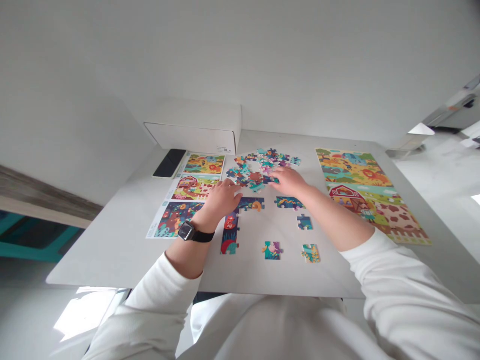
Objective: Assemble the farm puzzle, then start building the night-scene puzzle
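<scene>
A heap of loose jigsaw puzzle pieces (257, 177) lies beyond my hands on the table. My right hand (288, 181) is at the heap's near right side, its fingertips closed on a dark blue puzzle piece (267, 180). My left hand (224, 201), with a black watch (186, 231) on the wrist, rests at the heap's left edge, fingers stretched and thumb apart. Closer to me are a joined strip of pieces (230, 235), a joined top-edge section (288, 202), a blue piece (305, 222), a pink-and-teal piece (273, 250) and a yellow-leaf piece (311, 253).
A picture sheet (180, 220) lies on the left, partly under my left arm, with a black phone (170, 163) beside it. At the back left stands a white box (191, 135). Finished farm and safari puzzles (371, 195) lie right of my right arm.
</scene>
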Tool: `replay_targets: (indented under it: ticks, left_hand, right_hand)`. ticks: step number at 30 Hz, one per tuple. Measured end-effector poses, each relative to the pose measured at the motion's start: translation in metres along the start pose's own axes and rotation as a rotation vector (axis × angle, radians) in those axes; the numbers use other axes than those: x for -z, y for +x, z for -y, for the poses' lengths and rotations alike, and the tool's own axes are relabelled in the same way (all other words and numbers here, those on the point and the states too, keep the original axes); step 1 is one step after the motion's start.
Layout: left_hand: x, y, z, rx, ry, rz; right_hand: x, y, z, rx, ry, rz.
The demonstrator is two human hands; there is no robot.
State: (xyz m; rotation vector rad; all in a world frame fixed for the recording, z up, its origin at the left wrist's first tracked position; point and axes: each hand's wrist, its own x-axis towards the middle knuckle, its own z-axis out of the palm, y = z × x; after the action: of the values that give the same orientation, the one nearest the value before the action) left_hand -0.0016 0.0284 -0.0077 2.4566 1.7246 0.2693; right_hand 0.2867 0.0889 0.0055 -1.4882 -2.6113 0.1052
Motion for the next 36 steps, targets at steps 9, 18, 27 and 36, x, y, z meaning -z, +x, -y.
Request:
replay_targets:
  ticks: [9,18,27,36]
  left_hand:
    - [0.004,-0.002,-0.004,-0.001,0.013,-0.007]
    - [0.003,-0.003,-0.005,-0.003,0.029,0.002]
    - [0.003,-0.002,-0.001,-0.008,-0.041,-0.046]
    - [-0.002,-0.001,0.002,-0.036,-0.077,-0.055]
  right_hand:
    - [-0.006,0.010,-0.008,-0.016,0.015,0.011]
    - [0.002,0.008,-0.037,-0.126,-0.021,0.041]
    - [-0.010,0.033,-0.022,-0.134,-0.049,0.000]
    - [-0.007,0.037,-0.025,-0.245,-0.080,-0.033]
